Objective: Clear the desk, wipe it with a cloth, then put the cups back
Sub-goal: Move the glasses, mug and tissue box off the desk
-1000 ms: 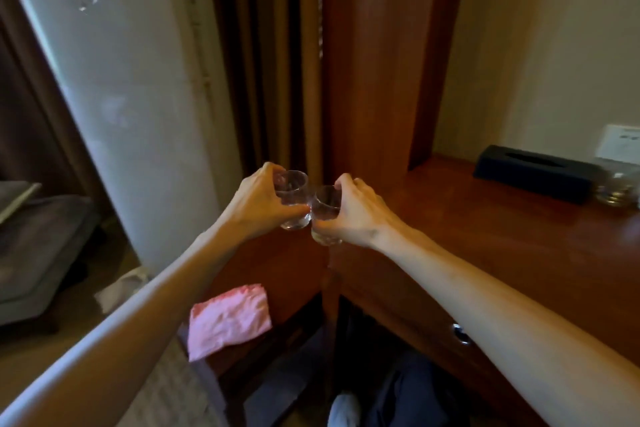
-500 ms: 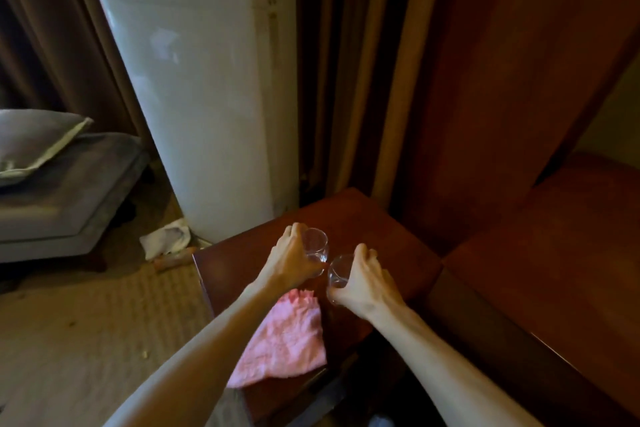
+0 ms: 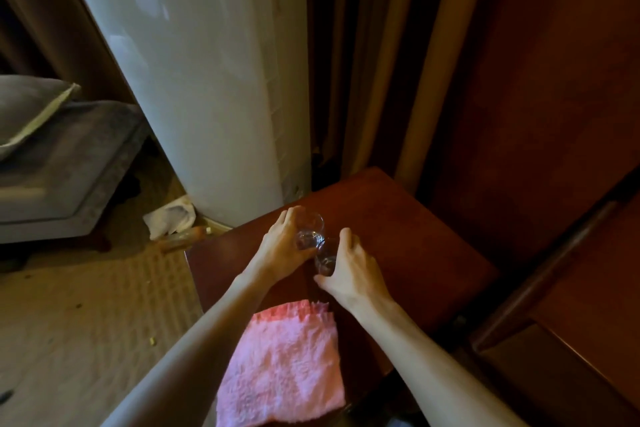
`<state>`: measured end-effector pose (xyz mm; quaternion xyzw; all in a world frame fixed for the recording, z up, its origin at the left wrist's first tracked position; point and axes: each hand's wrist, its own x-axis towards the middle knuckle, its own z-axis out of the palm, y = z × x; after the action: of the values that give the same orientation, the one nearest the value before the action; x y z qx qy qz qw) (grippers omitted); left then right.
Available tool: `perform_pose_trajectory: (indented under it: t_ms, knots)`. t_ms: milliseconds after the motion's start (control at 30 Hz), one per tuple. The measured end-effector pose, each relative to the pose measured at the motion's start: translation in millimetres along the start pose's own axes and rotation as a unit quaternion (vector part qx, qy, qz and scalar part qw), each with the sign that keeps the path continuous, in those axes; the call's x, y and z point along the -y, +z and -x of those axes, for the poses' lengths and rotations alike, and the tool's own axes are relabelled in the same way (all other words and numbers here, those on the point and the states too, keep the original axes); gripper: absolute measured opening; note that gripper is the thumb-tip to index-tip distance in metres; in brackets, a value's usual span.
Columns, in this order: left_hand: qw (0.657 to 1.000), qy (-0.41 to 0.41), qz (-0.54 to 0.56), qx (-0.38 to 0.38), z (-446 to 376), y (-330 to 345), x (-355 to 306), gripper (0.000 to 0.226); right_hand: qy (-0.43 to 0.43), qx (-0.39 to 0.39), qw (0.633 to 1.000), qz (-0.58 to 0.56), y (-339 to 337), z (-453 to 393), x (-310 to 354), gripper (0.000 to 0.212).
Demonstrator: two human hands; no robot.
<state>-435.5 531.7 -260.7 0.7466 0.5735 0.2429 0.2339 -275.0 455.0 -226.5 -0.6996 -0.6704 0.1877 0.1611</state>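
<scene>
Two small clear glass cups stand close together on a low dark-red wooden side table (image 3: pixel 398 236). My left hand (image 3: pixel 282 250) grips the left cup (image 3: pixel 310 230). My right hand (image 3: pixel 349 270) curls round the right cup (image 3: pixel 325 262), which it partly hides. Both cups sit low, at or just above the tabletop; I cannot tell whether they touch it. A pink cloth (image 3: pixel 284 364) lies flat on the table's near corner, under my forearms and hanging slightly over the edge.
A tall white cylindrical appliance (image 3: pixel 207 80) stands just behind the table's left side, with brown curtains (image 3: pixel 381 62) behind. The wooden desk (image 3: pixel 588 305) is at the right. A grey cushioned seat (image 3: pixel 62 177) and a white rag (image 3: pixel 169 218) on the carpet lie to the left.
My view turned left from the desk to the side table. Both hands carried the cups down from mid-air to the tabletop, past the pink cloth.
</scene>
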Motion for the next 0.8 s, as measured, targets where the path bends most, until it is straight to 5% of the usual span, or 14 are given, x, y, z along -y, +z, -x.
perform_pose_trajectory:
  t_ms: [267, 400, 567, 800]
  knots:
    - [0.995, -0.005, -0.092, 0.029, -18, -12, -9, 0.08, 0.026, 0.012, 1.0, 0.008, 5, -6, 9, 0.098]
    - [0.976, -0.019, -0.211, 0.057, -9, -36, -34, 0.102, 0.02, 0.055, 0.995, 0.078, -27, 7, 16, 0.111]
    - [0.981, 0.036, -0.191, 0.001, 22, -92, -103, 0.049, -0.067, -0.012, 0.992, 0.111, -113, 46, 22, 0.088]
    - [0.971, 0.21, -0.089, -0.064, 105, -114, -272, 0.037, -0.081, -0.137, 0.981, 0.113, -247, 149, 11, 0.056]
